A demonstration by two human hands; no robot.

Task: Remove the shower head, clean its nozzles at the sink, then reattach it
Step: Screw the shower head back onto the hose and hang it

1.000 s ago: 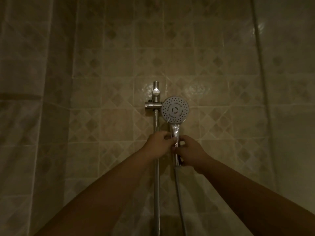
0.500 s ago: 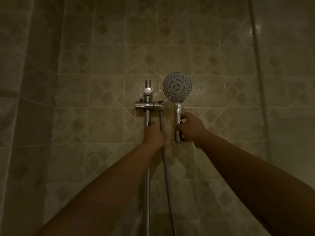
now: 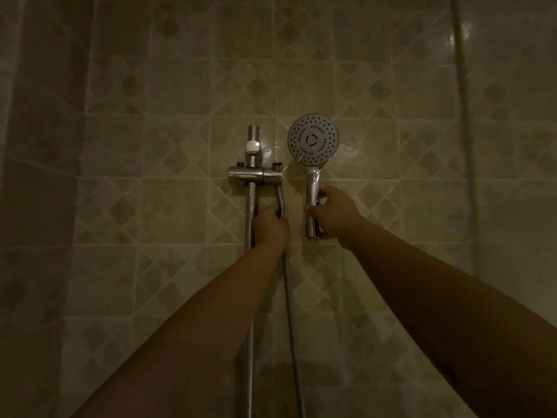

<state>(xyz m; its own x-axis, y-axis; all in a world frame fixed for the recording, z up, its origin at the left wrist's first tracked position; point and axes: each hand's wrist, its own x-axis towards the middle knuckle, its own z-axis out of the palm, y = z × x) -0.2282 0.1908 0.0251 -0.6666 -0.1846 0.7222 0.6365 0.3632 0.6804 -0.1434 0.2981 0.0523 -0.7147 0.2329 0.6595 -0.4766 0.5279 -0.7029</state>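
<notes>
Since half a second ago little has shifted: both hands keep their holds, and the shower head (image 3: 313, 138) stands off the bracket as before, just to its right.

Nearest the camera, two bare forearms reach up and forward from the lower edge of the view. The left hand (image 3: 270, 227) has its fingers curled round the shower hose (image 3: 290, 300) just below the bracket; how tightly they close cannot be told in the dim light. The right hand (image 3: 334, 214) grips the chrome handle (image 3: 312, 203) of the shower head, thumb and fingers wrapped round its middle.

The shower head is held upright, its long axis vertical, the round nozzle face at the top and turned toward the camera, the bare lower end of the handle pointing down, with no hose visibly joined to it.

Beyond the hands, the slide rail (image 3: 250, 218) runs vertically, carrying the holder bracket (image 3: 255, 174) crosswise and a round knob (image 3: 252, 145) above it. The hose hangs down just right of the rail.

Farthest back is the tiled wall (image 3: 168, 152) with its diamond pattern, and a thin pipe (image 3: 465, 146) runs down along its right edge.
</notes>
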